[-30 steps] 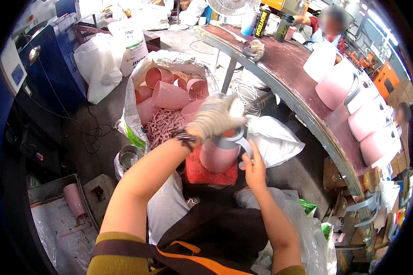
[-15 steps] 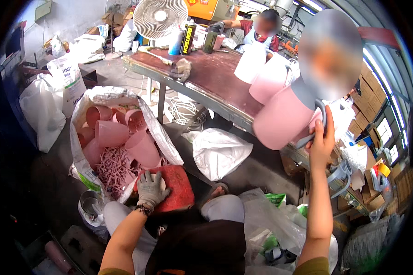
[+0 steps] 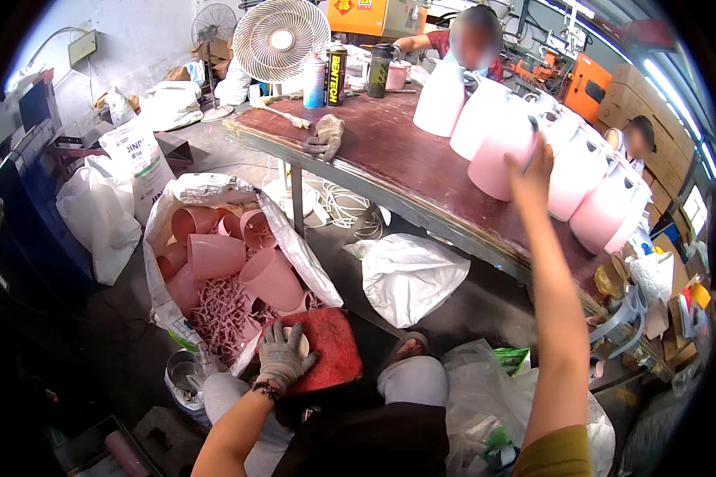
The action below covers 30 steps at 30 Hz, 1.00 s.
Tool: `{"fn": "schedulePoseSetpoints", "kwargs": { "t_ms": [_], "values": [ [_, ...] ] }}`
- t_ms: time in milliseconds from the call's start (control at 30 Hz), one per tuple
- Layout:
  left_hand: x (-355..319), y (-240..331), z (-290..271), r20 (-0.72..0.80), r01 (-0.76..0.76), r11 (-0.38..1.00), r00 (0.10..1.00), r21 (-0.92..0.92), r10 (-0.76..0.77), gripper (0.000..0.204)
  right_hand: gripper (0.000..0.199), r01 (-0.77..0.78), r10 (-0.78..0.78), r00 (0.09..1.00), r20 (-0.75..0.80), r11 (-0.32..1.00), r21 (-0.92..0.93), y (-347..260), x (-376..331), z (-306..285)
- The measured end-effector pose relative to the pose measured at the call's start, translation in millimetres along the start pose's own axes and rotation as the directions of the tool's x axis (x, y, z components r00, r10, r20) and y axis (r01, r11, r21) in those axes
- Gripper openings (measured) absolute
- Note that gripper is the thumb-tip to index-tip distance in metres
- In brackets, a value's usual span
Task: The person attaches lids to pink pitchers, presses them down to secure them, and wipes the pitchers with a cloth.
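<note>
My bare right hand [image 3: 531,171] reaches out over the table and grips the handle of a pink pitcher [image 3: 503,157], which stands at or just above the tabletop. Other pale pink pitchers [image 3: 436,99] stand in rows around it, with more [image 3: 608,213] to its right. My left hand [image 3: 286,356], in a grey glove, lies with fingers spread on a red pad [image 3: 332,350] by my lap. A small pale round spot shows beside its thumb; I cannot make out what it is.
A white woven sack [image 3: 294,254] at left holds pink pitcher bodies and curled pink scraps [image 3: 224,314]. On the dark red table [image 3: 374,151] are spray cans [image 3: 336,75], a bottle and a glove [image 3: 324,137]. A fan [image 3: 282,40] stands behind. Across the table is a person [image 3: 476,44].
My right hand has carried the pink pitcher forward, from close above the table's near edge to among the other pitchers. My left hand stays on the red pad. The view has shifted slightly.
</note>
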<state>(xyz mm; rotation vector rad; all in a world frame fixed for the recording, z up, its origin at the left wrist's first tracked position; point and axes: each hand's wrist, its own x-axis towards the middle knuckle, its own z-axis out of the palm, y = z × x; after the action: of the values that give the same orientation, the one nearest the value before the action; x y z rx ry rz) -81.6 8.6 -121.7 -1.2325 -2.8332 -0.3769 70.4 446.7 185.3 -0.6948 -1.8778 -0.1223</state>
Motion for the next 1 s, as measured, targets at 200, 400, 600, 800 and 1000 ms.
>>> {"fn": "schedulePoseSetpoints", "kwargs": {
  "t_ms": [200,400,600,800,1000],
  "values": [
    [-13,-62,-39,0.041,0.123,0.968,0.992,-0.217,-0.117,0.079,0.058,0.143,-0.277,0.884,0.377,0.927,0.345,-156,-168,-33],
    [-118,-113,-121,-0.525,0.142,0.945,0.802,-0.295,-0.285,0.052,0.042,0.012,-0.285,0.683,0.672,0.925,0.380,-125,-270,-91],
    [-435,-284,-47,-0.261,0.730,0.319,0.197,-0.605,-0.945,0.042,0.039,-0.237,-0.163,0.677,0.718,0.875,0.422,-24,-331,-44],
    [-600,-346,48,0.024,0.553,-0.103,-0.148,-0.827,-0.989,0.056,0.038,-0.329,-0.092,0.661,0.745,0.857,0.397,-84,-309,-59],
    [-552,-384,35,0.337,-0.175,-0.313,-0.127,-0.933,-0.933,0.058,0.038,-0.313,-0.109,0.658,0.745,0.861,0.402,-142,-316,-83]
  ]
}}
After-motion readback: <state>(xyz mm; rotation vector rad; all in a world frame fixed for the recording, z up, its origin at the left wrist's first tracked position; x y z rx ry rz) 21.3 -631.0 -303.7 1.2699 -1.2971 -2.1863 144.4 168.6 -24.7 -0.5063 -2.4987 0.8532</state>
